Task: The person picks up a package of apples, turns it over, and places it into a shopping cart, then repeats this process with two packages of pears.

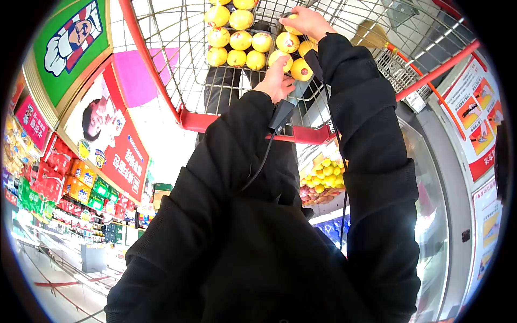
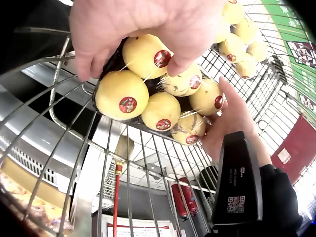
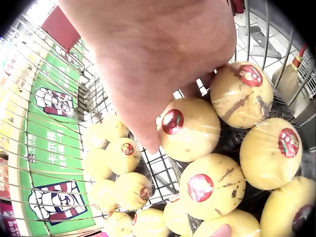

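A film-wrapped black tray of yellow pepino melons (image 1: 287, 42), with red stickers and dark streaks, is between my hands at the shopping cart. My left hand (image 1: 276, 85) grips its near end; in the left wrist view the fingers (image 2: 85, 61) curl over the tray's edge and the thumb lies on the fruit. At the far end my right hand (image 1: 307, 24) holds the same pack (image 3: 212, 185), its fingertips hidden behind the fruit. More packed melons (image 1: 240, 41) sit alongside, to the left in the head view.
The cart's wire basket (image 1: 183, 70) surrounds the packs, with red bars (image 1: 141, 48) along its edges. A straw broom (image 1: 371, 33) is beyond the cart's right side. Posters (image 1: 107, 129) and stacked goods (image 1: 81, 177) stand at left, and loose yellow fruit (image 1: 326, 175) is displayed below the cart.
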{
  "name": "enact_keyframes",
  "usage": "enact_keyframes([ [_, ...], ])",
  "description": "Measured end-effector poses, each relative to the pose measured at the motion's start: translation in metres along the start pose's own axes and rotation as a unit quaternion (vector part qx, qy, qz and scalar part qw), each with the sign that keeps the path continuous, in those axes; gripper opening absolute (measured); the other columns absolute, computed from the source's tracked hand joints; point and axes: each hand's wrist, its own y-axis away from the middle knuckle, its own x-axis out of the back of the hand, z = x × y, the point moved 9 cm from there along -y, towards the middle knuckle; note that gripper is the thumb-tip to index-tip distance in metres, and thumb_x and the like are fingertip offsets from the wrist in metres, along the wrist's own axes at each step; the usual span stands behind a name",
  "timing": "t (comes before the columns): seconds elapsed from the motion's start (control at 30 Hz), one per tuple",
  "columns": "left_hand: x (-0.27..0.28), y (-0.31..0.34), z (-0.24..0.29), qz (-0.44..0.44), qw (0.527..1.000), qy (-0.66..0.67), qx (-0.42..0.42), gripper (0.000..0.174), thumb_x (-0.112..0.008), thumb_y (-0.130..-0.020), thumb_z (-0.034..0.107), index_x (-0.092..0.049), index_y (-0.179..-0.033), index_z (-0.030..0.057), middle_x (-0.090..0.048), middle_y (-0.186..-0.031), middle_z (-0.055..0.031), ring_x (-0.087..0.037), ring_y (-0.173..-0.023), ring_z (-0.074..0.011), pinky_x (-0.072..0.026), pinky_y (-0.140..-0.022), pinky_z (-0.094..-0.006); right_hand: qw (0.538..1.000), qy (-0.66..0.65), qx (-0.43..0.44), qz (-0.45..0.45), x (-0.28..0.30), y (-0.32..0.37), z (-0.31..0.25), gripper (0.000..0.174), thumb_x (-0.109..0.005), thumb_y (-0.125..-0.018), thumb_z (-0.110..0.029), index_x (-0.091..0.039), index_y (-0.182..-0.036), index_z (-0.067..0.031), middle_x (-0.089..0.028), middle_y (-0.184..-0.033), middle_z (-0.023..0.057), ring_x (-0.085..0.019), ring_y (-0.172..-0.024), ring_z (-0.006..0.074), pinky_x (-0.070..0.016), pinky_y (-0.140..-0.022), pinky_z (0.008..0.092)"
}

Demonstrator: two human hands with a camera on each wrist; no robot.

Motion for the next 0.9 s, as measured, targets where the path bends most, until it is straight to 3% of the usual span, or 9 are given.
enact_keyframes([
  [0.13, -0.005, -0.013, -0.008, 0.006, 1.000, 0.015, 0.012, 0.093, -0.064, -0.081, 0.051, -0.023, -0.145, -0.0028, -0.032, -0.144, -0.0271, -0.035, -0.134, -0.0358, -0.0260, -0.114, -0.0483, 0.999, -0.045, 0.020, -0.005, -0.010, -0.005, 0.011, 0.075, -0.064, -0.077, -0.063, -0.059, -0.125, -0.0057, -0.067, -0.112, 0.0194, -0.063, -0.105, 0.0348, -0.0483, -0.092, 0.0382],
  [0.27, -0.002, -0.030, 0.000, -0.022, 1.000, -0.003, -0.006, 0.092, -0.063, -0.082, 0.053, -0.024, -0.143, -0.0038, -0.033, -0.142, -0.0268, -0.036, -0.133, -0.0366, -0.0286, -0.112, -0.0490, 0.995, -0.085, -0.015, -0.042, 0.025, 0.020, -0.020, 0.062, -0.065, -0.080, -0.045, -0.060, -0.120, 0.0021, -0.062, -0.120, 0.0239, -0.059, -0.110, 0.0367, -0.0483, -0.092, 0.0428],
  [0.3, -0.002, -0.032, -0.002, -0.023, 1.000, 0.001, 0.003, 0.093, -0.063, -0.083, 0.053, -0.024, -0.144, -0.0041, -0.033, -0.143, -0.0269, -0.036, -0.134, -0.0367, -0.0292, -0.112, -0.0485, 0.991, -0.092, -0.034, -0.087, 0.025, 0.022, -0.024, 0.064, -0.064, -0.082, -0.046, -0.057, -0.127, -0.0005, -0.059, -0.126, 0.0221, -0.057, -0.114, 0.0374, -0.0469, -0.095, 0.0427],
  [0.43, 0.001, -0.029, -0.003, -0.008, 1.000, 0.001, 0.021, 0.097, -0.062, -0.083, 0.055, -0.020, -0.146, -0.0054, -0.028, -0.146, -0.0274, -0.035, -0.136, -0.0368, -0.0305, -0.111, -0.0472, 0.991, -0.048, -0.061, -0.110, 0.009, 0.017, -0.021, 0.068, -0.058, -0.089, -0.047, -0.045, -0.139, -0.0038, -0.050, -0.138, 0.0200, -0.051, -0.123, 0.0366, -0.0440, -0.101, 0.0427],
  [0.57, -0.001, -0.033, -0.004, -0.012, 0.999, -0.007, 0.033, 0.097, -0.061, -0.085, 0.057, -0.019, -0.146, -0.0064, -0.029, -0.147, -0.0274, -0.037, -0.135, -0.0364, -0.0310, -0.111, -0.0466, 0.988, -0.077, -0.079, -0.104, 0.010, 0.018, -0.019, 0.058, -0.056, -0.092, -0.041, -0.050, -0.136, -0.0034, -0.050, -0.138, 0.0196, -0.052, -0.122, 0.0354, -0.0457, -0.099, 0.0412],
  [0.67, -0.002, -0.033, -0.003, -0.004, 0.999, -0.021, 0.027, 0.096, -0.058, -0.086, 0.058, -0.019, -0.146, -0.0061, -0.031, -0.146, -0.0272, -0.038, -0.134, -0.0360, -0.0311, -0.112, -0.0463, 0.980, 0.005, 0.020, -0.196, -0.009, 0.000, -0.021, 0.052, -0.057, -0.092, -0.038, -0.055, -0.131, -0.0030, -0.053, -0.135, 0.0202, -0.053, -0.119, 0.0352, -0.0470, -0.097, 0.0396],
  [0.8, -0.002, -0.041, 0.002, -0.006, 0.998, -0.050, 0.032, 0.090, -0.055, -0.089, 0.058, -0.021, -0.147, -0.0018, -0.032, -0.145, -0.0267, -0.041, -0.132, -0.0358, -0.0310, -0.112, -0.0450, 0.993, -0.030, -0.044, -0.104, 0.009, 0.006, -0.011, 0.058, -0.057, -0.088, -0.044, -0.056, -0.130, -0.0026, -0.057, -0.129, 0.0218, -0.055, -0.116, 0.0367, -0.0466, -0.097, 0.0416],
  [0.83, -0.003, -0.039, 0.003, -0.009, 0.998, -0.054, 0.031, 0.089, -0.055, -0.089, 0.058, -0.021, -0.146, -0.0012, -0.032, -0.145, -0.0268, -0.041, -0.132, -0.0358, -0.0311, -0.111, -0.0449, 0.999, -0.002, -0.023, -0.043, -0.002, -0.007, 0.002, 0.061, -0.058, -0.086, -0.046, -0.056, -0.129, -0.0028, -0.057, -0.129, 0.0221, -0.055, -0.116, 0.0372, -0.0464, -0.096, 0.0433],
  [0.9, -0.001, -0.042, 0.001, -0.010, 0.999, -0.036, 0.036, 0.087, -0.057, -0.088, 0.056, -0.023, -0.145, -0.0005, -0.033, -0.144, -0.0276, -0.044, -0.129, -0.0355, -0.0331, -0.110, -0.0454, 0.999, 0.008, -0.031, -0.032, 0.000, -0.006, 0.001, 0.059, -0.058, -0.086, -0.045, -0.058, -0.127, -0.0025, -0.059, -0.126, 0.0224, -0.057, -0.114, 0.0374, -0.0470, -0.095, 0.0440],
])
